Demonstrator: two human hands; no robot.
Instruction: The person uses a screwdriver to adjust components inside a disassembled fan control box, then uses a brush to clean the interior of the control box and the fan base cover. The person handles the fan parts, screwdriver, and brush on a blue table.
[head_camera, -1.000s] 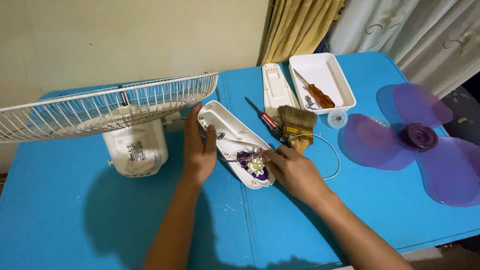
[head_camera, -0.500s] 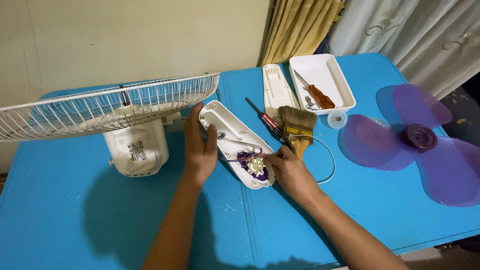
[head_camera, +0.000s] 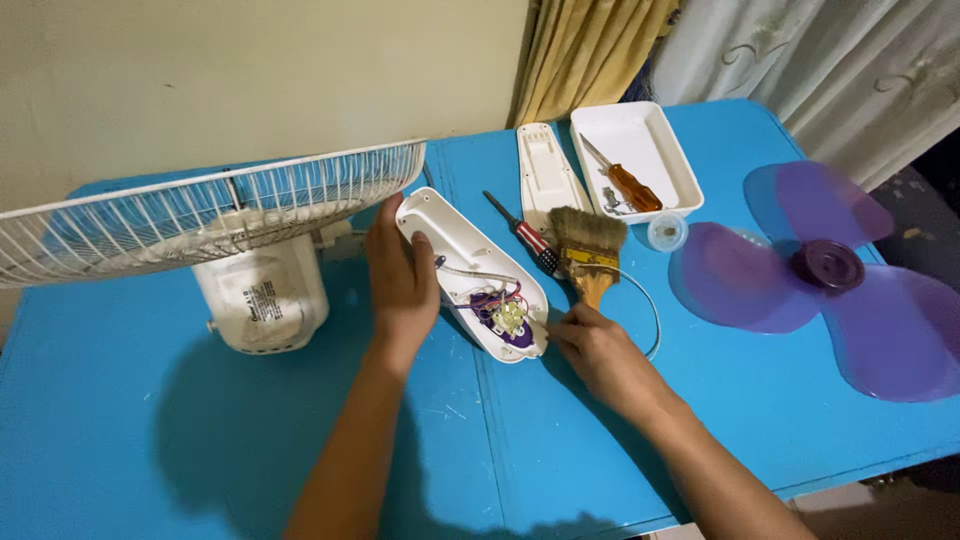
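An opened white fan base housing (head_camera: 455, 245) lies on the blue table (head_camera: 150, 430), its purple switch board and wires (head_camera: 503, 313) exposed. My left hand (head_camera: 400, 285) rests along the housing's left rim, gripping it. My right hand (head_camera: 598, 350) is at the housing's near right end, with the fingertips closed near the handle of a paint brush (head_camera: 587, 250). I cannot tell whether it grips the handle.
A white wire fan guard (head_camera: 200, 215) on its motor body (head_camera: 262, 300) stands at left. A screwdriver (head_camera: 522, 233) lies beside the brush. A white cover (head_camera: 545, 175), a white tray (head_camera: 660, 185) holding an orange-handled screwdriver (head_camera: 630, 185), a small clear cap (head_camera: 666, 232) and purple fan blades (head_camera: 830, 270) lie at right.
My right hand has drawn back from the switch board to the housing's right edge, toward the brush handle. The left hand stays on the housing.
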